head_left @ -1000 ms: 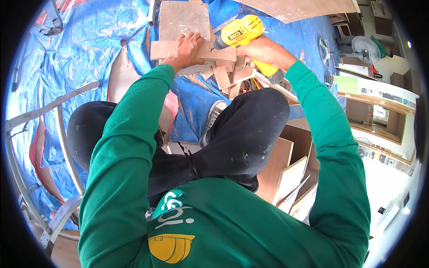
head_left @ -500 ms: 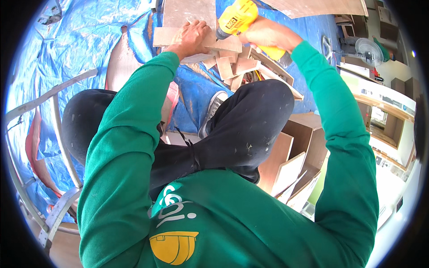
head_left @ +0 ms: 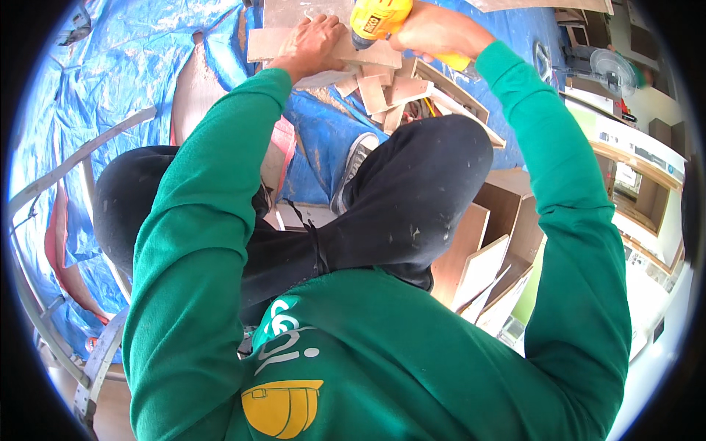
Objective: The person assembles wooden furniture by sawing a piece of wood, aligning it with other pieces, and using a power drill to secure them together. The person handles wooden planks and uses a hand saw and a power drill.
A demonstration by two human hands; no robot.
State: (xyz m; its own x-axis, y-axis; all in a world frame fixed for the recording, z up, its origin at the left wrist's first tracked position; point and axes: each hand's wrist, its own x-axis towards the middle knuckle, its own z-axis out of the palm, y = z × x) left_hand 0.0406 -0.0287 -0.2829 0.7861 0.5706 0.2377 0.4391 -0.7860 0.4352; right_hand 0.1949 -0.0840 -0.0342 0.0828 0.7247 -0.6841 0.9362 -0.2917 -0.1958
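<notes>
At the top of the head view, my left hand (head_left: 315,42) lies over a narrow light-brown wooden board (head_left: 266,45), its fingers curled toward the far edge, holding the board down. Beneath that board runs a wider, dusty plank (head_left: 283,11). My right hand (head_left: 443,33) is wrapped round the handle of a yellow cordless drill (head_left: 381,18). The drill's black chuck points down at the right part of the narrow board, close beside my left hand. Whether the bit touches the wood is too small to tell.
Short wood offcuts (head_left: 373,94) are heaped just right of the board. Blue plastic sheeting (head_left: 110,81) covers the floor. A metal ladder-like frame (head_left: 88,160) stands at left. Wooden cabinet parts (head_left: 507,213) lie by my right knee, and a fan (head_left: 612,73) is farther right.
The whole scene has shifted slightly upward in the view. Both hands keep their holds, with the drill still over the right part of the board.
</notes>
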